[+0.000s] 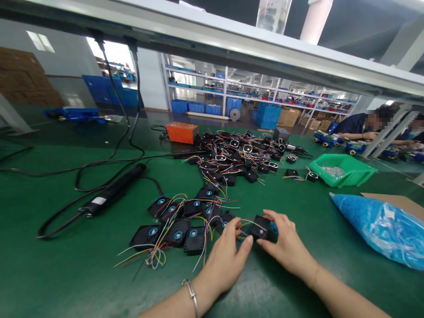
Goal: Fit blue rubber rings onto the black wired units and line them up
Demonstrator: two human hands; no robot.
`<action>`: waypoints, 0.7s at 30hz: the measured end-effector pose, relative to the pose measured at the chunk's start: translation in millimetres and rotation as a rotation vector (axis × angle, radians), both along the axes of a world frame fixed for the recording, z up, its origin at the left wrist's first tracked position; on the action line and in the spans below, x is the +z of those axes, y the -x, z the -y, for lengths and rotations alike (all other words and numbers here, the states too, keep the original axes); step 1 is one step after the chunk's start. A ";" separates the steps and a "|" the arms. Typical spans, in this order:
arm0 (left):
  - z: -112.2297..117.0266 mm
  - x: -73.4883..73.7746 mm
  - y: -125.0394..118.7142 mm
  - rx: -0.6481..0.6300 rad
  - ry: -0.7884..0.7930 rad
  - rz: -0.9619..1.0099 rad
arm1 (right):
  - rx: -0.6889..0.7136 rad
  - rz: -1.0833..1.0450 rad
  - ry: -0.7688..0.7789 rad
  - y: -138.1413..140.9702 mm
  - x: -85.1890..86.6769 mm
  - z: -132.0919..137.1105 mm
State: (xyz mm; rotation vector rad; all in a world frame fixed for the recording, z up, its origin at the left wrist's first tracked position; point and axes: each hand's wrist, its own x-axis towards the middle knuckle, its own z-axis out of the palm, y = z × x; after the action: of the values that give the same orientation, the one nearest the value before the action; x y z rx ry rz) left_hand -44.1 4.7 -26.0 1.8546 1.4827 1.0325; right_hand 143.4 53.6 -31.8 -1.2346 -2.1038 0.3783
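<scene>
A small black square housing with wires (260,227) is gripped between the thumb and fingers of my right hand (285,240). A blue round piece (274,228) shows at its right side, partly covered by those fingers. My left hand (228,251) is beside the housing's left edge, thumb and fingers apart, with thin wires running between them. I cannot tell whether the left thumb touches the housing. To the left lie several flat black housings (194,240) with blue rings and loose coloured wires (155,256).
Behind is a heap of black wired parts (235,154) beside an orange box (182,132). A black corded tool (115,187) lies left. At right are a green bin (357,172) and a blue plastic bag (380,229). A person (361,123) leans at the far right; a shelf (232,33) crosses above.
</scene>
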 end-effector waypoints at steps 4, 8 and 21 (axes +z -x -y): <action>0.2 4.1 2.1 -0.045 0.071 0.024 | 0.220 -0.153 0.231 -5.3 -9.4 32.5; 7.3 11.0 -2.4 -0.175 0.049 -0.211 | 0.393 -0.143 0.361 -18.1 -5.7 33.1; 8.1 17.6 -10.2 -0.243 0.073 -0.373 | 0.092 0.236 -0.088 -53.8 -25.6 -36.8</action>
State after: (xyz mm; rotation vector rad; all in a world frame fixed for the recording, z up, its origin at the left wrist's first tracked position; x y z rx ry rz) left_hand -33.9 -3.4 -8.4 2.1927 1.4224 0.5320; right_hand 197.2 90.4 -57.4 -1.1821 -2.3566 0.1844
